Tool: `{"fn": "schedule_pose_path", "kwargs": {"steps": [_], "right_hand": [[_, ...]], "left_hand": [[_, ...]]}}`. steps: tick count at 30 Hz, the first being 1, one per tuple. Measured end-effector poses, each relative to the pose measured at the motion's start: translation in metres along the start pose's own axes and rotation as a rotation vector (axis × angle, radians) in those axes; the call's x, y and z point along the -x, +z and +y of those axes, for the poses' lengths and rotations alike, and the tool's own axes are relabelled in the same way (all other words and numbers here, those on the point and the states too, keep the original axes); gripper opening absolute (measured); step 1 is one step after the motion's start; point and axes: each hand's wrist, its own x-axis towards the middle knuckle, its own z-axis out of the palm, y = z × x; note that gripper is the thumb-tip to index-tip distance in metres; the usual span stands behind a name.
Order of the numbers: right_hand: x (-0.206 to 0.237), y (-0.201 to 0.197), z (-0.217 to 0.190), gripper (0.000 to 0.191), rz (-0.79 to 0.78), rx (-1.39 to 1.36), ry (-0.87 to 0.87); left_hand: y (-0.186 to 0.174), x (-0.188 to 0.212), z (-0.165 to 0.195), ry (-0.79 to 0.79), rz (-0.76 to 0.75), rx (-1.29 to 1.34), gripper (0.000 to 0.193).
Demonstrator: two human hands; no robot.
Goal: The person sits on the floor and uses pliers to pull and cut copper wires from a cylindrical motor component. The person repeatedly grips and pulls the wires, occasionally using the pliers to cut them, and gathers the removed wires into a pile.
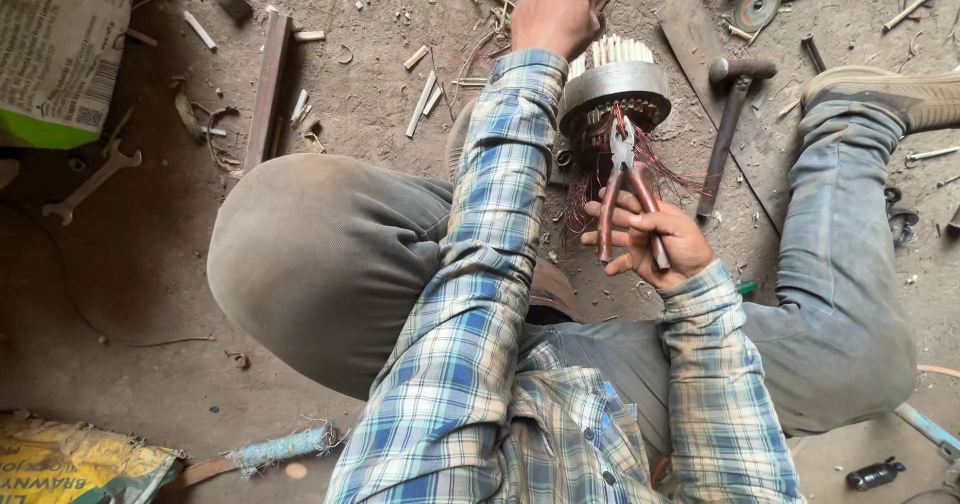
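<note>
Head camera looks down on a person squatting on a dusty workshop floor [400,94], stripping copper wire [590,189] from a motor stator [612,89]. The right hand [660,244] is closed around the reddish handles of pliers [625,179], whose nose bites into the tangle of reddish wire at the stator's near rim, seemingly to tug the strands free. The left hand [557,9] reaches over the stator's far side, fingers curled on its top edge, apparently bracing it against the pull; what else it may hold cannot be told. The stator stands on the floor between the knees, close enough for both arms to work it.

A hammer [730,114] lies just right of the stator, head away from the person, within easy reach. A spanner [90,179] rests well apart at left, beside a flat metal bar [268,84].

A printed sack [60,44], pale with a green band, fills the upper left corner. A yellow sack [70,464] with dark lettering lies crumpled at lower left. A small dark bottle [873,474] lies at lower right.
</note>
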Motion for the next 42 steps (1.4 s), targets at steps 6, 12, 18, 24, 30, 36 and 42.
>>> {"fn": "schedule_pose_path", "kwargs": {"steps": [6, 12, 18, 24, 30, 36, 42], "right_hand": [[-0.005, -0.006, -0.003, 0.055, 0.110, 0.028, 0.006], [-0.003, -0.007, 0.006, 0.050, 0.165, 0.098, -0.047], [-0.014, -0.032, 0.029, 0.021, 0.223, 0.057, -0.122], [0.069, 0.011, 0.094, 0.028, 0.309, 0.588, -0.081], [0.157, 0.043, 0.102, 0.049, 0.312, 0.269, -0.184], [0.104, 0.052, 0.039, 0.049, 0.317, 0.361, -0.329], [0.033, 0.058, -0.004, 0.054, 0.185, 0.385, -0.364]], "left_hand": [[0.032, 0.018, 0.005, 0.004, -0.140, -0.085, 0.015], [0.063, 0.037, 0.024, 0.060, -0.096, -0.096, 0.018], [0.084, 0.040, 0.049, 0.147, -0.051, -0.134, 0.023], [0.061, 0.020, 0.051, -0.050, -0.014, -0.103, 0.024], [0.075, 0.038, 0.055, 0.079, 0.144, 0.065, 0.025], [0.047, 0.031, 0.063, 0.090, 0.057, 0.127, 0.043], [0.023, 0.032, 0.071, 0.205, -0.610, 0.943, 0.046]]}}
